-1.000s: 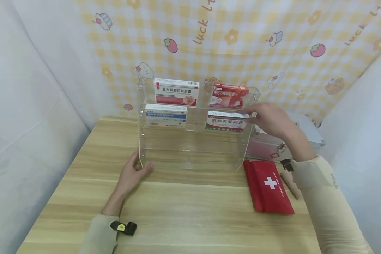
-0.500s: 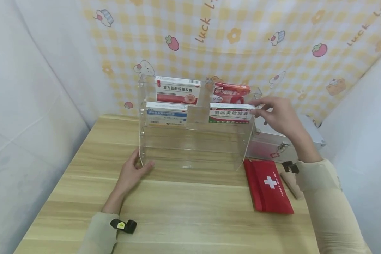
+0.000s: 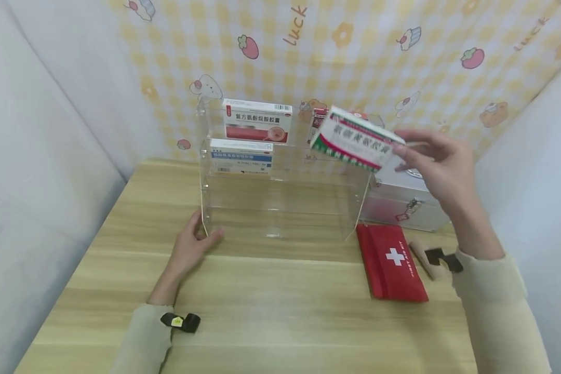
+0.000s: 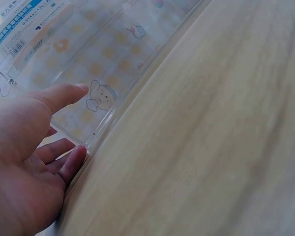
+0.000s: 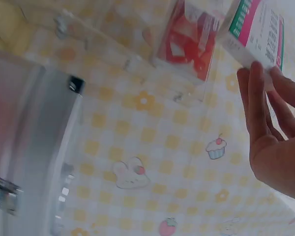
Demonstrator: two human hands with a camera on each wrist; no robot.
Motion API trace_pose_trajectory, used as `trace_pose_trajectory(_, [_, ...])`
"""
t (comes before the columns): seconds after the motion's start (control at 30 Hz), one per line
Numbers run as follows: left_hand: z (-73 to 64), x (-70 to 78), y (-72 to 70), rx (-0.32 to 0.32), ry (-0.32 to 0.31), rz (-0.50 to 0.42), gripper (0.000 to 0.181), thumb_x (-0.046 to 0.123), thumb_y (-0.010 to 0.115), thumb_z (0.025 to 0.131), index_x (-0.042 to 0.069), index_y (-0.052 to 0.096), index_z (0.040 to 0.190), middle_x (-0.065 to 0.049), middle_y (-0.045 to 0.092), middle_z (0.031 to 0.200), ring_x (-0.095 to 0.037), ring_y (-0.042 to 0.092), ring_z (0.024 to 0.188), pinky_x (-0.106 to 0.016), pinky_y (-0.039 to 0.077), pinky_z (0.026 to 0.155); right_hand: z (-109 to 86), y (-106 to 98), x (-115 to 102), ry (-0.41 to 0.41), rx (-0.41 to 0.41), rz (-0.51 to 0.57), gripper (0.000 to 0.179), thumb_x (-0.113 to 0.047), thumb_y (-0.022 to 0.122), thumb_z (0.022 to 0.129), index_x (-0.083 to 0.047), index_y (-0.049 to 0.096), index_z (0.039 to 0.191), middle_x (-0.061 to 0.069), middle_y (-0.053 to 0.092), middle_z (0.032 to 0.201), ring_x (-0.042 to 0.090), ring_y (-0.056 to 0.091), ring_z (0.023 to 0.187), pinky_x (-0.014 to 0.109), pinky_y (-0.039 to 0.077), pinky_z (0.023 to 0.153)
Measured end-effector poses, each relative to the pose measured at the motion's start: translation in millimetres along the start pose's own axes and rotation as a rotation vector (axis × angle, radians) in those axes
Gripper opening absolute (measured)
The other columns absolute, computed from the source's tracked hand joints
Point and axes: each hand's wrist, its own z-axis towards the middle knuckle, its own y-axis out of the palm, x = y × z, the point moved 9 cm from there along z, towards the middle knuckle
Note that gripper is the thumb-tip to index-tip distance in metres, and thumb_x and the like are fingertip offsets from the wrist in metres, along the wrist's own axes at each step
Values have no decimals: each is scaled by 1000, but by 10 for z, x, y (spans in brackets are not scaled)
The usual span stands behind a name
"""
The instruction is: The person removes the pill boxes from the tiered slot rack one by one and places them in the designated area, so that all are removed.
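Observation:
My right hand (image 3: 451, 169) pinches the right end of a white medicine box (image 3: 355, 139) with green and magenta bands. The box is tilted and raised in front of the clear acrylic display rack (image 3: 272, 231). Partly behind it, a red medicine box (image 5: 187, 46) stands on the rack's top tier. My left hand (image 3: 189, 249) holds the rack's lower left corner, thumb in front and fingers around the side edge. On the rack's left half, a white and red medicine box (image 3: 257, 122) sits on the top tier, and a blue and white medicine box (image 3: 241, 157) on the tier below.
A silver metal case (image 3: 395, 208) stands right of the rack. In front of it lies a red first aid pouch (image 3: 395, 265), with a tan strip-like object (image 3: 423, 259) beside it. A patterned yellow cloth (image 3: 280, 67) hangs behind the wooden table (image 3: 280, 306).
The white and green medicine box has been lifted off the rack's second tier by my right hand, moving up and right and tilting. My left hand stays at the rack's corner.

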Motion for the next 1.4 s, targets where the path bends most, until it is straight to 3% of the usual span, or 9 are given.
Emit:
trace_pose_trajectory(0.07, [25,30,-20,-2,4,8,85,41,72,89,28,23,157,-18,39,150,-24,54,65,-32,49,48,-204,27,94,82,-60,-30,35,-7,75,86,-1,68,120,14,69,109,26,69,82,30,57,71])
trace_pose_trajectory(0.2, [66,68,-49,-3,0,17,85,43,72,88,28,24,156,-17,38,151,-26,56,68,-32,50,50,-617,206,462,239,-250,-203,36,-24,75,89,-13,68,123,9,72,104,26,70,84,32,56,74])
trace_pose_trajectory(0.37, [86,83,-74,1,3,31,85,43,72,88,26,23,157,-18,41,149,-27,57,73,-33,52,53,-976,559,1108,419,-450,-127,39,-30,75,88,-12,67,122,9,71,106,35,69,86,40,57,79])
trace_pose_trajectory(0.57, [70,69,-66,10,10,18,84,42,72,88,24,25,156,-18,41,149,-27,59,71,-33,52,53,-1154,808,1680,540,-545,-37,39,-21,75,88,-2,67,121,17,72,97,43,67,85,43,56,81])
trace_pose_trajectory(0.73, [61,48,-32,6,2,8,84,43,73,88,25,27,156,-17,44,147,-26,60,71,-33,53,52,-1199,872,1861,545,-549,-62,37,-14,73,90,5,65,120,19,71,94,36,69,79,46,57,76])
trace_pose_trajectory(0.93, [60,46,-24,8,-11,19,84,44,73,87,26,27,155,-17,43,147,-27,59,71,-34,52,52,-1236,893,1949,547,-472,-156,32,-12,73,89,3,67,116,16,70,96,30,70,76,43,58,71])
trace_pose_trajectory(1.07, [62,46,-33,13,-11,16,85,44,73,87,26,27,155,-17,41,149,-27,60,72,-34,53,54,-1223,919,1931,471,-442,-253,28,-11,73,90,4,69,113,15,72,96,25,71,75,38,59,67])
trace_pose_trajectory(1.27, [33,26,-28,17,-13,3,84,40,73,88,23,26,156,-18,42,148,-26,59,71,-33,52,52,-1204,934,1879,321,-417,-509,21,-17,76,88,-5,75,105,2,72,86,17,67,67,27,52,58])
trace_pose_trajectory(1.4, [4,11,-13,15,-13,5,83,39,73,89,23,26,156,-18,43,148,-26,58,69,-32,51,51,-1258,941,1842,286,-420,-549,21,-17,75,88,-6,74,107,0,70,83,17,64,65,27,49,54])
